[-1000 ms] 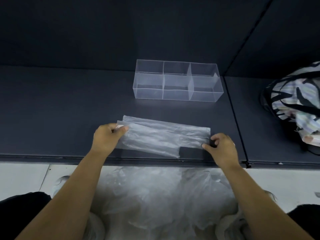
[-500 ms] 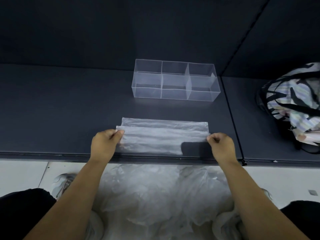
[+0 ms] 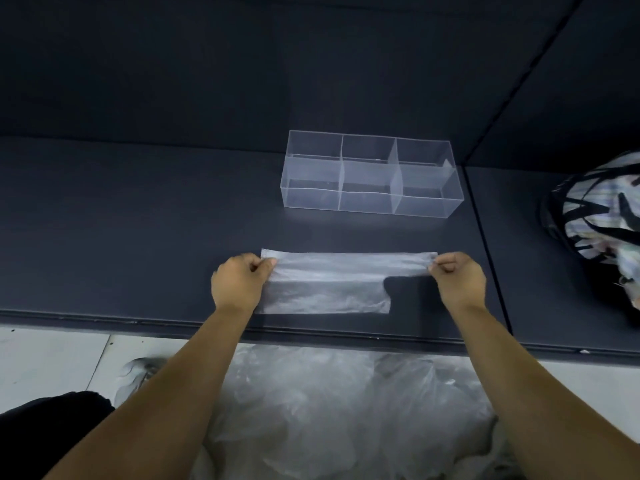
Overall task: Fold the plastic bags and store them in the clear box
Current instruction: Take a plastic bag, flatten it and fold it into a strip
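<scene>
head view. my left hand (image 3: pixel 239 285) and right hand (image 3: pixel 457 282) each pinch one end of the far edge of a folded translucent plastic bag (image 3: pixel 329 292), which lies flat on the dark table (image 3: pixel 138 237) near its front edge. the clear three-compartment box (image 3: pixel 370 202) stands beyond the bag, apart from it. a heap of loose plastic bags (image 3: pixel 346 410) lies below the table edge. a striped bag (image 3: pixel 602 209) sits far right.

Left hand (image 3: pixel 238 285), right hand (image 3: pixel 458 280): pinch grips.
</scene>
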